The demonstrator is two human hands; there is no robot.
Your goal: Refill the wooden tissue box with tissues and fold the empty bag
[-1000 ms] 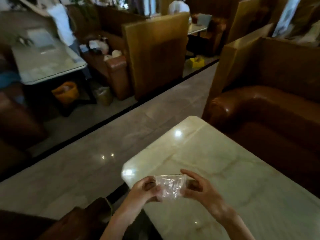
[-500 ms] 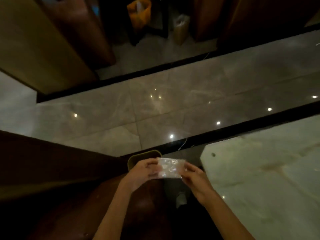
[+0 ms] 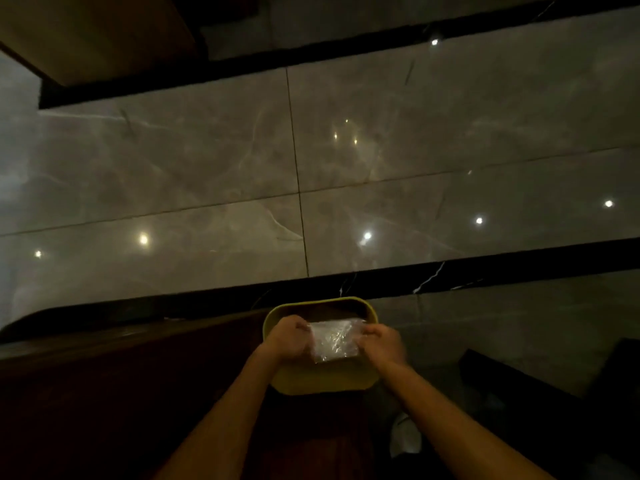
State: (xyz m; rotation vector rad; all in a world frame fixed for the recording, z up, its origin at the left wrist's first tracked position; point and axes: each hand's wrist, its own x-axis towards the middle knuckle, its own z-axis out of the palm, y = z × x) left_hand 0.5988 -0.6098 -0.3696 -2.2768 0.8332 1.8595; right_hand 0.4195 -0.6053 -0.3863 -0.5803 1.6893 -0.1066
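Both bare forearms reach forward and converge toward the middle of the view. The left hand (image 3: pixel 290 337) and the right hand (image 3: pixel 382 342) sit level and close together, fingers curled inward in pinching grips, knuckles up.

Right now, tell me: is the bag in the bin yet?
No; both hands, left and right, hold the bag above the bin.

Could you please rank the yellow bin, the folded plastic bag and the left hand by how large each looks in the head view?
1. yellow bin, clearly largest.
2. folded plastic bag.
3. left hand.
The bag and hand look nearly alike, so their order is unsure.
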